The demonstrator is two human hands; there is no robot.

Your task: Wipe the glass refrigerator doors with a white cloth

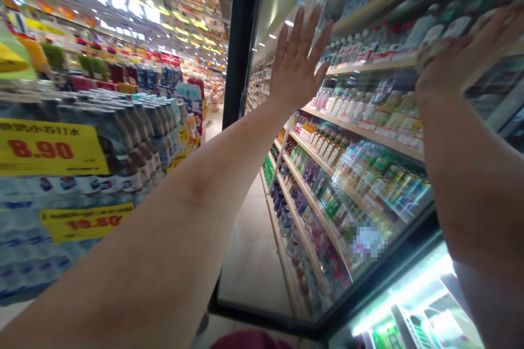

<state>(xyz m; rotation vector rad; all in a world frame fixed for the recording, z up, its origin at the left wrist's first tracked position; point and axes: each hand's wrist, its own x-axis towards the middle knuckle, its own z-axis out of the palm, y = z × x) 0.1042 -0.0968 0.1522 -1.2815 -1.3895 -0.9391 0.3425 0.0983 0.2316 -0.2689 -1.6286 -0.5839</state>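
Note:
My left hand [298, 62] is spread with its fingers apart, its palm toward the glass door [249, 262] and apparently resting on the pane. Farther right, my right hand [478, 49] is raised at the glass over a pale, crumpled cloth [434, 54]. Parts of the cloth show around the palm and fingers, and it looks pressed to the pane. The door stands swung open in a dark frame [241, 38]. Rows of drink bottles [364, 109] on shelves appear in or through the glass; I cannot tell which.
At the left, shrink-wrapped bottle packs [135, 120] are stacked with a yellow price sign [49, 147] and a lower price sign [88, 221]. A lit cooler interior [421, 311] with cartons is at the bottom right. Store aisles with bright signs stretch behind.

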